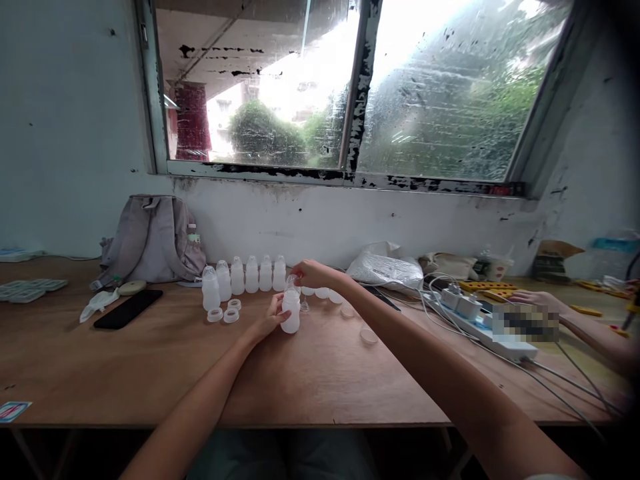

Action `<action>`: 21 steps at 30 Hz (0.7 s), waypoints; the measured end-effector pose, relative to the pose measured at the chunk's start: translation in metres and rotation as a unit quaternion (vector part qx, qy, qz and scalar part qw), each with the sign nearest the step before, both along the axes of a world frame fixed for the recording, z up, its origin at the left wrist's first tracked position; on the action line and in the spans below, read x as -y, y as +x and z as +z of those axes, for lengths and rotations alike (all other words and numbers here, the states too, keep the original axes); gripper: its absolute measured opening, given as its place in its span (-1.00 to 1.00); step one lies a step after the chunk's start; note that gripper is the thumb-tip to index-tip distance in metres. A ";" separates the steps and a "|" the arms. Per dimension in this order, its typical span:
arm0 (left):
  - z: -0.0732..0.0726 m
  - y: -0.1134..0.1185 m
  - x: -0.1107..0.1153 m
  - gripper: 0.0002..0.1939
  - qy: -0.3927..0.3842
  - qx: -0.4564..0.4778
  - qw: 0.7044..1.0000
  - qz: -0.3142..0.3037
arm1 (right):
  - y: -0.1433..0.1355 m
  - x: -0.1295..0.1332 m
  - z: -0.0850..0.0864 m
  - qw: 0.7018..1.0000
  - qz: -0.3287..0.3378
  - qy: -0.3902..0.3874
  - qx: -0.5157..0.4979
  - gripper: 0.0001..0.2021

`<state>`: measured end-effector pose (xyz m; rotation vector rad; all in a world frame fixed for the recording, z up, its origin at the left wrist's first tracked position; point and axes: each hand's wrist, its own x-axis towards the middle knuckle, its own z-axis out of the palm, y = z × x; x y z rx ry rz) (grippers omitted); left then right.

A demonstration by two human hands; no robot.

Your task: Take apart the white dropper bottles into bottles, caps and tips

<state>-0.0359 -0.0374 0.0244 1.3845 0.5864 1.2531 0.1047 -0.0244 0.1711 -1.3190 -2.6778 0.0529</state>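
Note:
Upright on the table stands a small frosted baby bottle (291, 323), and my left hand (270, 319) is wrapped around its side. At its top, the fingers of my right hand (311, 272) pinch a clear cap (292, 283). Whether the cap touches the bottle's neck I cannot tell. A clear nipple (305, 306) rests on the table just right of the bottle. To the left, several capped baby bottles (252, 275) form a row. Loose white rings (215, 315) lie in front of that row, and another ring (369, 336) lies to the right, below my right forearm.
A black phone (129, 309) and a grey backpack (150, 243) are on the left. A silvery plastic bag (385, 268) sits against the wall. On the right are a power strip (505, 343) with cables and another person's hand (537, 300) near yellow parts (487, 289).

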 end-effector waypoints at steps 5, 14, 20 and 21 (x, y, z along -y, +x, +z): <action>0.000 -0.001 0.000 -0.53 0.010 -0.004 1.000 -0.008 | -0.003 -0.001 -0.003 1.000 -0.013 -0.021 0.007 -0.79; -0.002 -0.001 -0.001 -0.55 0.013 0.013 1.000 -0.006 | -0.008 -0.002 -0.011 1.000 -0.011 0.006 0.026 -0.89; -0.003 0.002 -0.003 -0.52 0.016 0.022 1.000 0.009 | -0.015 -0.003 -0.015 0.998 -0.036 0.029 0.042 -0.90; -0.004 0.003 -0.004 -0.52 0.018 0.024 0.999 0.012 | -0.014 -0.003 -0.015 0.998 -0.038 0.026 0.041 -0.91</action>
